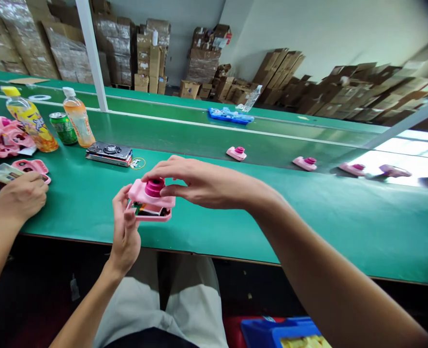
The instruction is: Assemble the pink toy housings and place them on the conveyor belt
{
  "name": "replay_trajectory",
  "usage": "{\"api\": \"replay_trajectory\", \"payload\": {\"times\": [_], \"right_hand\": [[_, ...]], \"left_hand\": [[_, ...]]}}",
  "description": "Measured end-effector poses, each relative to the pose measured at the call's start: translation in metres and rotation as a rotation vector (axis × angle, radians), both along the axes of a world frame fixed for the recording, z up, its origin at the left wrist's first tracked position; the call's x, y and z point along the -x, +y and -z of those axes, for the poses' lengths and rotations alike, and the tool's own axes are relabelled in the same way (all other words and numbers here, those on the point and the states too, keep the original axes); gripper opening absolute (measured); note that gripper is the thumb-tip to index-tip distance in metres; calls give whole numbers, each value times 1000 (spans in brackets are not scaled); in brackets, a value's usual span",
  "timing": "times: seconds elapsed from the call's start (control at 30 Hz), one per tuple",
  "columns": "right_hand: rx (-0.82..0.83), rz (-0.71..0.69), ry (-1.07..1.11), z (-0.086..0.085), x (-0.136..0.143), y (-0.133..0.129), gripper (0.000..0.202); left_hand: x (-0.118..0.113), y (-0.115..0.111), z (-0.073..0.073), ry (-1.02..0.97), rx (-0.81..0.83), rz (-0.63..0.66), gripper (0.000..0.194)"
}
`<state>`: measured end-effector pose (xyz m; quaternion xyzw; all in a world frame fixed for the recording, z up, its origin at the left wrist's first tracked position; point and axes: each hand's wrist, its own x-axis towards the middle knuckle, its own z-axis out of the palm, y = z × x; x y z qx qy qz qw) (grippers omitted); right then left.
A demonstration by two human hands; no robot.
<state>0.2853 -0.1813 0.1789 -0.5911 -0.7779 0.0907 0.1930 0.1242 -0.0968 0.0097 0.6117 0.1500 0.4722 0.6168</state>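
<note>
The left hand [126,232] is part closed, with its thumb and fingers bent around the left end of a pink camera [137,194]. The right hand [188,181] reaches over the top of it, its fingers and thumb a little apart, holding the front by the dark pink lens [154,187]. So the camera sits between the two hands, just above the green table [214,227]. A gap runs between its front and its back shell [154,218], and bits show inside.

Just past the grip, a bit to the left, are a black and silver box [110,153] and some tiny white bits [136,163]. Behind that box, farther left, stand an orange drink bottle [79,118], a green can [63,128] and a bottle with a yellow cap [30,118]. Well left of the grip, another person's hand [21,195] is by an open pink shell [32,167], near a pink pile [3,137]. Past the right hand, more pink cameras [305,164] sit in a row going right. Farther past the grip is a blue tray [230,117].
</note>
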Motion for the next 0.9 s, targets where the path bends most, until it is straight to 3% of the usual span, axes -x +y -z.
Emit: {"api": "replay_trajectory", "payload": {"times": [0.1,0.2,0.27,0.37,0.43,0.53,0.67,0.83,0.9], "right_hand": [[134,-25,-42,-17,3,6,25],[201,4,-25,-18,2,11,22],[52,148,30,-5,5,7,22],[-230,486,145,30,15,-10,24],[-277,608,202,54,23,-23,33],[-287,646,229,78,34,-33,33],[-300,730,315,90,43,-31,31],[-350,592,624,102,46,-24,23],[-383,598,713,108,46,-23,23]], "left_hand": [[-5,1,-16,55,6,95,73],[-8,3,-21,90,38,106,67],[-11,3,-18,65,102,92,63],[-17,-1,-14,-20,205,107,59],[-21,-6,-12,-54,246,123,57],[-28,-13,-11,-81,268,119,54],[-37,-21,-11,-169,337,57,53],[-42,-29,-11,-193,413,18,52],[-42,-30,-9,-157,399,-9,54]]}}
